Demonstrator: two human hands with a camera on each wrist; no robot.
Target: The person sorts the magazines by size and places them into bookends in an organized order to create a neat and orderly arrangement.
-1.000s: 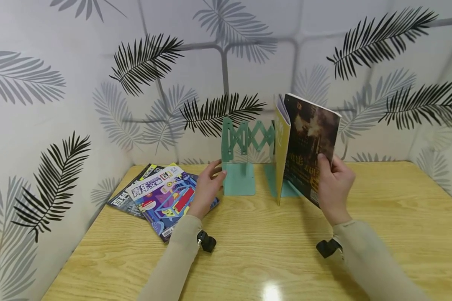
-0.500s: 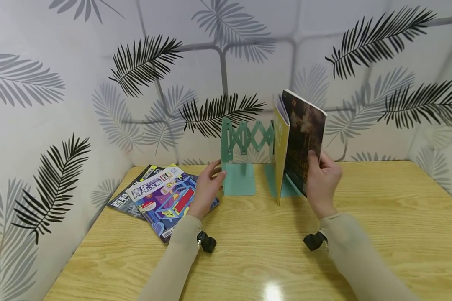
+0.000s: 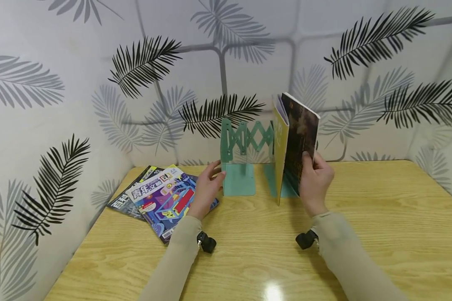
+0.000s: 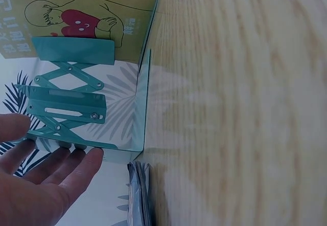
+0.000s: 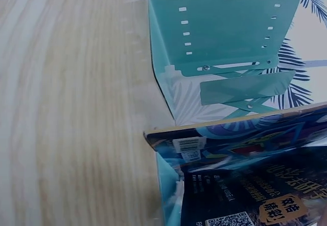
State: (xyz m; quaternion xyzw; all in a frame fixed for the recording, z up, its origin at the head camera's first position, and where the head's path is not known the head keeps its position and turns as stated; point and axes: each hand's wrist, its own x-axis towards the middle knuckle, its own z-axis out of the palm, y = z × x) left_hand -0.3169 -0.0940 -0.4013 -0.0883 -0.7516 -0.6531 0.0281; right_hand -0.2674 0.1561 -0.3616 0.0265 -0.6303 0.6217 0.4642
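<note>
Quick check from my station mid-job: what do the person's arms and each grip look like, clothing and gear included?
Long, plain beige sleeves cover both arms: left sleeve, right sleeve. A small black wrist camera sits at each cuff, left and right, with shiny metal beside it. Left grip and right grip are ungloved; no cables show.

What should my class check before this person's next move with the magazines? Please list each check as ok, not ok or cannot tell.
1. Grip: right hand holds the dark magazine. Ok.
2. Steadying: left hand touches the left end of the green bookend. Ok.
3. Neighbour: yellow magazine stands upright at the right end. Ok.
4. Alignment: dark magazine flush with the yellow magazine. Not ok; a gap opens between their near edges.
5. Seating: dark magazine resting fully on the green bookend. Cannot tell; contact isn't clear.
6. Remaining: purple magazine and black magazine shelved. Not ok; they lie overlapping on the left.
</note>
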